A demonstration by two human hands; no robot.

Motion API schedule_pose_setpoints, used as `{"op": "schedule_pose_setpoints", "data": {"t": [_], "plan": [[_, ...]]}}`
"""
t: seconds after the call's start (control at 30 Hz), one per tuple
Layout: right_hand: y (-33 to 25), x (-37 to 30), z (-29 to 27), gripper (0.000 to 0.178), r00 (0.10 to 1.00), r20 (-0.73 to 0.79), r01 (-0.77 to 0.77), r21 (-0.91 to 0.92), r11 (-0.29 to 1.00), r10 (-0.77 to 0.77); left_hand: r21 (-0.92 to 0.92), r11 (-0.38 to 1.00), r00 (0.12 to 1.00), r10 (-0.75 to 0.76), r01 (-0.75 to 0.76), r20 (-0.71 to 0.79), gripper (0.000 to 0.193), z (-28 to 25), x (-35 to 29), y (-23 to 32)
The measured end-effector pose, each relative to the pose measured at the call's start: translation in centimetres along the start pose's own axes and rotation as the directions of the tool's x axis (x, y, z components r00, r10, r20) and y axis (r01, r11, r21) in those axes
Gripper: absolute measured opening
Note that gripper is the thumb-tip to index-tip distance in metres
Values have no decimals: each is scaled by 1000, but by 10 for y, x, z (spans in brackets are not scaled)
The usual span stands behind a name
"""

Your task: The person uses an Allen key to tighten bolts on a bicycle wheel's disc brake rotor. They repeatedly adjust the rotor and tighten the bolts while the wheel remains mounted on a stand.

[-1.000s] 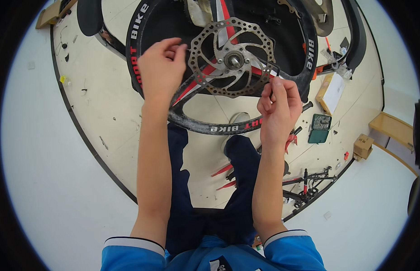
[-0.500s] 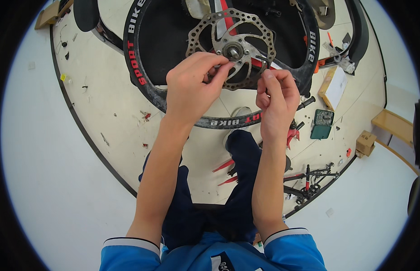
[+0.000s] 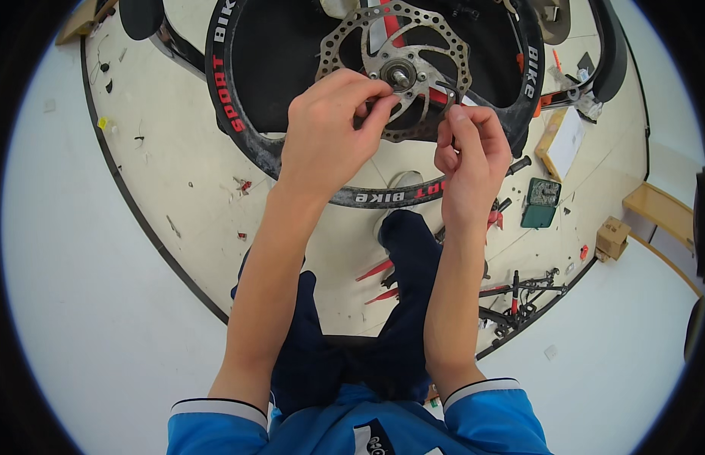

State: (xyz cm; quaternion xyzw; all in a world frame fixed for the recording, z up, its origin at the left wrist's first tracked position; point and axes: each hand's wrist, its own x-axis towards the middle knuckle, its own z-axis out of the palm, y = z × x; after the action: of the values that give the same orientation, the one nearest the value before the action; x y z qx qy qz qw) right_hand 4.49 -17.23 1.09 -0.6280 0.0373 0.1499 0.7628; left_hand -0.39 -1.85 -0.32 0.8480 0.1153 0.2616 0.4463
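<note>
A black spoked bicycle wheel point(image 3: 273, 155) with red and white lettering lies flat before me, a silver brake disc point(image 3: 458, 45) and a threaded axle point(image 3: 400, 77) uppermost at its hub. My left hand point(image 3: 333, 125) is closed in a pinch at the disc's near side, just below the axle; whatever its fingertips hold is hidden. On the right, my right hand point(image 3: 475, 148) pinches a thin, dark, bent tool, apparently a hex key point(image 3: 452, 96), over the disc's lower right edge.
Under the wheel is a black chair with a left armrest point(image 3: 142, 19) and a right armrest point(image 3: 612, 53). On the floor at right lie a green case point(image 3: 539, 216), a bike frame point(image 3: 515, 296) and a cardboard box point(image 3: 612, 237). Small parts are scattered at left.
The wheel and disc appear slightly higher in the picture, and the disc a little further right. Both hands have shifted slightly along with them, their pinches kept.
</note>
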Motion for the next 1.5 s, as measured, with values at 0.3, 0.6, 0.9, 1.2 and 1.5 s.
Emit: {"op": "schedule_pose_setpoints", "data": {"t": [0.3,0.6,0.9,1.2,1.5], "plan": [[1,1,1,15,1000,0,9,-3,1000,-9,-10,997,997,70,-70,-29,14,3,-3,-5],[-1,13,-16,14,991,-133,9,-59,998,-16,-74,992,978,90,-106,-191,13,-16,7,-17],[3,9,-9,13,998,-41,50,-106,993,-55,-95,995,1000,19,-20,-13,39,-4,-1,-7],[3,9,-10,13,996,-35,71,-128,989,-76,-80,996,999,43,-45,-24,39,-2,-1,-6],[3,8,-8,11,997,-16,79,-116,990,-81,-37,998,998,56,-56,-13,39,0,-1,-6]]}}
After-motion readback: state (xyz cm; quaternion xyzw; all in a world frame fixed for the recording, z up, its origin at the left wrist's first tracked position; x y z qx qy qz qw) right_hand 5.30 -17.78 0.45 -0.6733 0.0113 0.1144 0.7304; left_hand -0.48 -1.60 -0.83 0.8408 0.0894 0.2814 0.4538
